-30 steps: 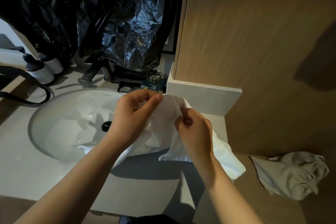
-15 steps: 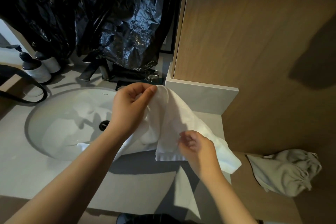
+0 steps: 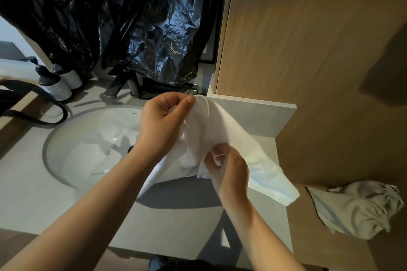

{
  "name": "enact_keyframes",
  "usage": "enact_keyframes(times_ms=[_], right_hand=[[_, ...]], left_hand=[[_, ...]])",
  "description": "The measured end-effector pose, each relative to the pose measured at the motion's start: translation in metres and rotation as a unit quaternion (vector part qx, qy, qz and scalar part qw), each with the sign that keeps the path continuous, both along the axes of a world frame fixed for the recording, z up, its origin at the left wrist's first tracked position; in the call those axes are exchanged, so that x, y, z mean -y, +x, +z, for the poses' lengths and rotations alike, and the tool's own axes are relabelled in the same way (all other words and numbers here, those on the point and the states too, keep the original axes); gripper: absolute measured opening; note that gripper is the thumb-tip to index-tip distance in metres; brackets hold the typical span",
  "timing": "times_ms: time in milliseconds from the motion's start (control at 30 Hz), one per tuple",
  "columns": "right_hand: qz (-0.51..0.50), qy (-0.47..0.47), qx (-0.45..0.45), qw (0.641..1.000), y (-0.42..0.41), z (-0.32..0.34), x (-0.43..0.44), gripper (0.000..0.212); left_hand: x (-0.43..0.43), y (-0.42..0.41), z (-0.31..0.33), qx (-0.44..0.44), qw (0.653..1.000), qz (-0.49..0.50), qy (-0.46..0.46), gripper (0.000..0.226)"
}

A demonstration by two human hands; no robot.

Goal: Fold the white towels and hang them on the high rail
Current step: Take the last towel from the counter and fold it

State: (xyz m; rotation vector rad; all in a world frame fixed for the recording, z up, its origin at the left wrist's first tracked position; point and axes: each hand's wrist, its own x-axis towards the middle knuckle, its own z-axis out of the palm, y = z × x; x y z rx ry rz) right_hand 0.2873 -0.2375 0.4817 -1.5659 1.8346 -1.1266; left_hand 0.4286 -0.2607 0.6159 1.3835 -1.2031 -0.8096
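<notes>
Over the sink's (image 3: 66, 152) right edge, the left hand (image 3: 163, 125) pinches the white towel's (image 3: 233, 138) top fold between thumb and fingers, while the right hand (image 3: 229, 169) pinches its lower hem, cloth draping between.

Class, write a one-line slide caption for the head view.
Left hand and right hand hold a white towel up above the sink.

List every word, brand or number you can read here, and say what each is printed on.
No text can be read.
Sink: small dark mark on the far inner wall, too small to read.
Pump bottles: pale labels, no print legible.
</notes>
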Motion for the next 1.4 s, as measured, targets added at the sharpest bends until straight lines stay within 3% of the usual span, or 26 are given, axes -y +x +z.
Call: enact_keyframes(times_ms=[167, 400, 533, 700, 867, 1000, 1067, 1133, 1200, 1300, 1400], right_hand=[[-0.020, -0.010, 0.053, 0.998, 0.010, 0.011, -0.001, 0.035], [0.000, -0.003, -0.073, 0.997, -0.002, 0.011, 0.008, 0.017], [0.036, 0.061, 0.026, 0.997, -0.027, 0.002, -0.012, 0.016], [-0.001, 0.127, -0.008, 0.992, -0.062, -0.005, -0.030, 0.018], [0.042, 0.164, 0.198, 0.965, -0.088, 0.040, -0.033, 0.020], [0.066, 0.151, 0.259, 0.952, -0.089, 0.082, -0.020, 0.014], [0.042, 0.142, 0.254, 0.956, -0.084, 0.086, -0.018, 0.017], [0.034, 0.144, 0.215, 0.965, -0.079, 0.084, -0.018, 0.023], [0.059, 0.138, 0.185, 0.971, -0.076, 0.083, -0.020, 0.028], [0.079, 0.143, 0.185, 0.969, -0.076, 0.084, -0.022, 0.029], [0.135, 0.203, 0.276, 0.930, -0.079, 0.091, -0.020, 0.021]], left_hand=[[-0.003, -0.003, 0.000, -0.004, 1.000, -0.006, 0.003, 0.016], [0.000, 0.005, 0.000, 0.013, 1.000, 0.007, -0.007, 0.015], [0.008, 0.014, -0.006, 0.025, 0.999, 0.030, 0.001, 0.016], [0.014, 0.016, -0.022, 0.029, 0.999, 0.027, 0.019, 0.019], [0.027, 0.016, -0.042, 0.045, 0.997, 0.055, 0.042, 0.024], [0.034, 0.007, -0.049, 0.073, 0.995, 0.056, 0.043, 0.020], [0.033, -0.002, -0.053, 0.107, 0.992, 0.033, 0.063, 0.002], [0.027, -0.010, -0.060, 0.127, 0.986, 0.017, 0.104, 0.032], [0.017, -0.014, -0.067, 0.097, 0.982, 0.027, 0.163, 0.043], [-0.004, -0.008, -0.077, -0.022, 0.966, 0.023, 0.256, 0.022], [-0.025, -0.002, -0.082, -0.109, 0.953, 0.007, 0.284, 0.020]])
